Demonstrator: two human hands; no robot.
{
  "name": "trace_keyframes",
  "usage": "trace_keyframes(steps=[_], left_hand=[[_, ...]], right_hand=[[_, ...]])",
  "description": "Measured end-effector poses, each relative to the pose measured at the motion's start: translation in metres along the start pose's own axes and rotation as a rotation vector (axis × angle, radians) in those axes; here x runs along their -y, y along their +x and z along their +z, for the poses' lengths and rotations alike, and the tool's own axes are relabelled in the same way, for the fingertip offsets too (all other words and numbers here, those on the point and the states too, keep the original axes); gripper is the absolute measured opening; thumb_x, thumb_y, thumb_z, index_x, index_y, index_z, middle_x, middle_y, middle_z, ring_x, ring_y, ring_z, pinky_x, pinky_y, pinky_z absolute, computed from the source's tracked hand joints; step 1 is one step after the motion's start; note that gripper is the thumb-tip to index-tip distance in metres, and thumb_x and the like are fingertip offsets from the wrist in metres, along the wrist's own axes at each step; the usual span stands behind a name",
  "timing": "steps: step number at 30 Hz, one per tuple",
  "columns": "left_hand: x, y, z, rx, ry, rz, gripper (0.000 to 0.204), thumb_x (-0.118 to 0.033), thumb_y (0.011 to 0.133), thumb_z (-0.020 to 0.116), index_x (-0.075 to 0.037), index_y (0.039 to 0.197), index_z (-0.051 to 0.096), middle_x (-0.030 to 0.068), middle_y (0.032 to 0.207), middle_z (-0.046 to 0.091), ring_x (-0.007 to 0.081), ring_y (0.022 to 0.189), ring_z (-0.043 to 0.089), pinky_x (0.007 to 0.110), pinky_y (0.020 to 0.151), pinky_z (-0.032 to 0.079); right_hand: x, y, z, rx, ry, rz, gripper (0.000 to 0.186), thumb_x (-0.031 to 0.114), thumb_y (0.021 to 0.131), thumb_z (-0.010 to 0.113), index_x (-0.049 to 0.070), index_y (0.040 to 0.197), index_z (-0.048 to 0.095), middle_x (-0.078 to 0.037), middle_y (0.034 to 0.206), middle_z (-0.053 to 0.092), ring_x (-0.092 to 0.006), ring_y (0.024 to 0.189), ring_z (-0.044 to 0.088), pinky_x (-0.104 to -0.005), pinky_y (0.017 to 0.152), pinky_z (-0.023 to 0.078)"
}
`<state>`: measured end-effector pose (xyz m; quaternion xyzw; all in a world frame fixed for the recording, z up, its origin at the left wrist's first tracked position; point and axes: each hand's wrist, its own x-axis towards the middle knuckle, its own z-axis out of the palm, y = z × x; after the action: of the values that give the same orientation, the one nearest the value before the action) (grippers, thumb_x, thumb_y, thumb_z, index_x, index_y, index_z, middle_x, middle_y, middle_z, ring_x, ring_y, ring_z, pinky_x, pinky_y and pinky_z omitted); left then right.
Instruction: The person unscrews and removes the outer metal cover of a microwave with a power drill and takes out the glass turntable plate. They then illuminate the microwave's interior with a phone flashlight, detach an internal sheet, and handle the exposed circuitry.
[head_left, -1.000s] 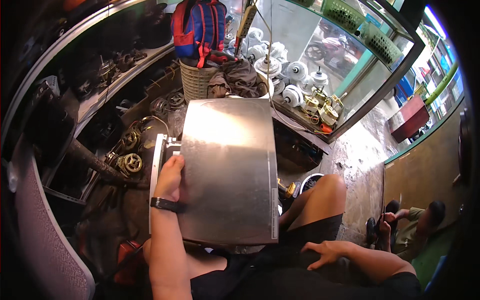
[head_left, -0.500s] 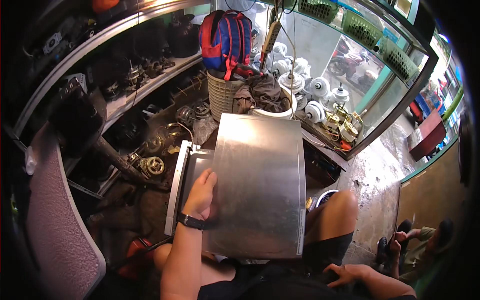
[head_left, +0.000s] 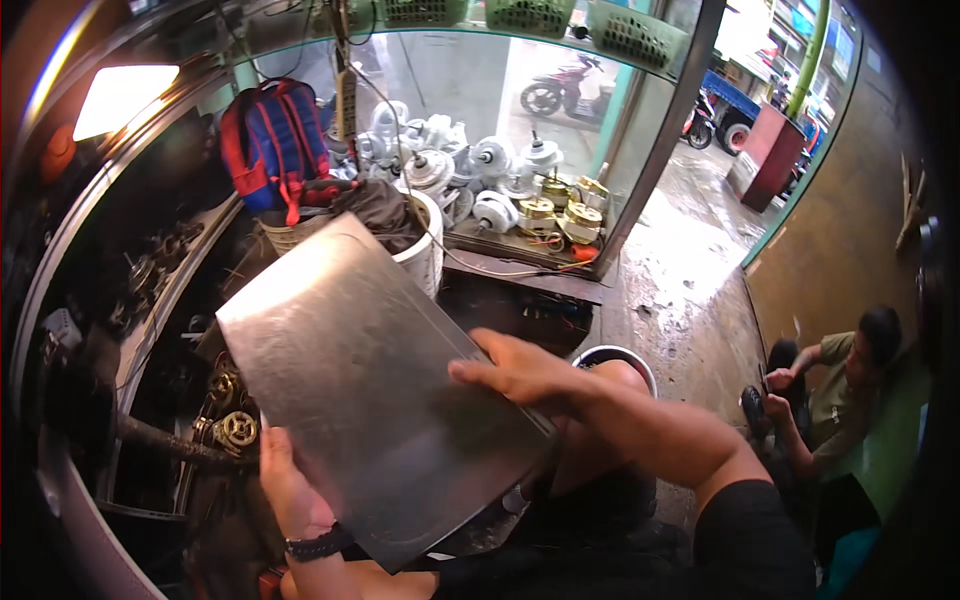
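One metal panel (head_left: 370,380) lies tilted at the centre of the frame, grasped along opposite edges by two hands: the left hand (head_left: 292,490) at lower left, the right hand (head_left: 515,368) right of centre, thumb on top. It appears whole; what work is done or left on it cannot be told. Beyond, toward the upper left, is one backpack (head_left: 275,145); at the top, three green baskets (head_left: 635,38) above white motors (head_left: 490,155) too heaped to count; one co-worker (head_left: 835,390) at lower right.
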<state>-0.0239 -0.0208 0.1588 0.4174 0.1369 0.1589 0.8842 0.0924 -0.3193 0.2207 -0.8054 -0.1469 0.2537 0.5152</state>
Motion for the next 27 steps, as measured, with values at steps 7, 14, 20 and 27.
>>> trace_keyframes(steps=[7, 14, 20, 27], left_hand=[[0.024, -0.015, 0.077, -0.45, 0.142, 0.307, 0.066, -0.03, 0.107, 0.053, 0.0, 0.159, 0.026, 0.0133, 0.147, 0.05, 0.0219, 0.132, 0.049, 0.034, 0.113, 0.038], [0.088, 0.002, 0.143, -0.086, 0.19, 0.336, 0.07, -0.032, 0.108, 0.053, -0.001, 0.159, 0.018, 0.0153, 0.149, 0.046, 0.0202, 0.136, 0.044, 0.035, 0.115, 0.034], [0.127, 0.011, 0.159, 0.682, 0.309, 0.139, 0.05, -0.018, 0.109, 0.05, -0.007, 0.154, 0.03, 0.0145, 0.134, 0.061, 0.0211, 0.105, 0.068, 0.035, 0.09, 0.055], [0.143, 0.031, 0.083, 0.92, 0.822, 0.028, 0.043, -0.012, 0.104, 0.056, -0.001, 0.145, 0.048, 0.0156, 0.13, 0.063, 0.0211, 0.107, 0.069, 0.033, 0.092, 0.056]], right_hand=[[0.052, 0.051, -0.071, -0.136, -0.33, -0.142, 0.069, 0.065, 0.093, 0.063, -0.002, 0.11, 0.064, -0.017, 0.095, 0.07, -0.0216, 0.089, 0.067, -0.0376, 0.079, 0.052], [0.083, 0.067, -0.174, -0.546, -0.652, -0.268, 0.088, 0.08, 0.092, 0.045, -0.004, 0.101, 0.07, -0.026, 0.095, 0.07, -0.0302, 0.095, 0.069, -0.042, 0.088, 0.052], [0.07, 0.0, -0.268, -0.711, -0.669, -0.353, 0.06, 0.065, 0.097, 0.055, 0.007, 0.104, 0.073, -0.007, 0.091, 0.07, -0.0152, 0.086, 0.064, -0.0349, 0.083, 0.051], [-0.033, -0.15, -0.328, -0.763, -0.816, -0.082, 0.06, 0.048, 0.103, 0.057, -0.006, 0.131, 0.061, -0.015, 0.119, 0.067, -0.021, 0.113, 0.061, -0.0322, 0.102, 0.044]])
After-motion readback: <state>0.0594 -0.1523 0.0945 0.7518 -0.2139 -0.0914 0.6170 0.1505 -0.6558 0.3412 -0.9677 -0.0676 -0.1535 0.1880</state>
